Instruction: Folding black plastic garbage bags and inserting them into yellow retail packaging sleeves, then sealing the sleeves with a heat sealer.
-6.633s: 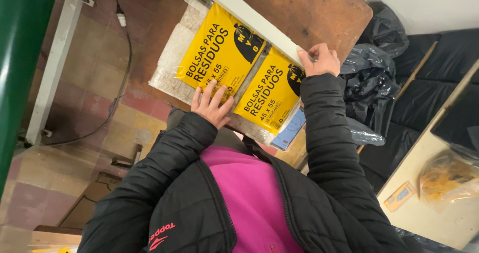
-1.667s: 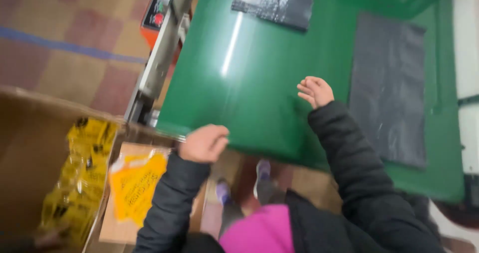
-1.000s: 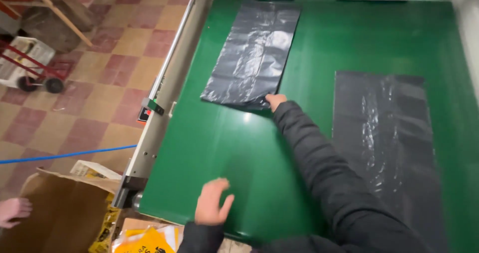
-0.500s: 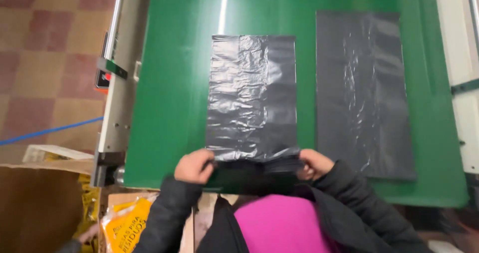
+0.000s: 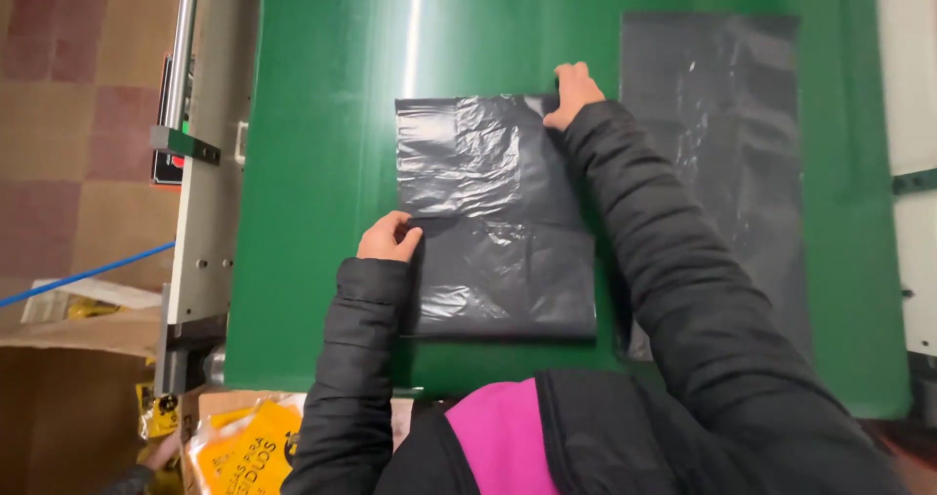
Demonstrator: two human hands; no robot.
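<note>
Since 0.5 s earlier, the right hand [image 5: 572, 93] had been moved from the bag's [image 5: 493, 217] near edge to its far right corner, fingers pressed flat; the left hand [image 5: 388, 238], pinched shut on the left edge, lay nearer. The bag lay lengthwise mid-table [image 5: 312, 114].

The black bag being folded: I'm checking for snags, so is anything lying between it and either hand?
Nothing visible: the left hand and right hand both rest directly on the black bag.

On the table [image 5: 322, 114] the folded bag [image 5: 493, 217] lies before me, with my left hand [image 5: 388, 238] on its left edge, my right hand [image 5: 571, 93] on its far right corner, and a second bag [image 5: 727, 134] flat to its right.
</note>
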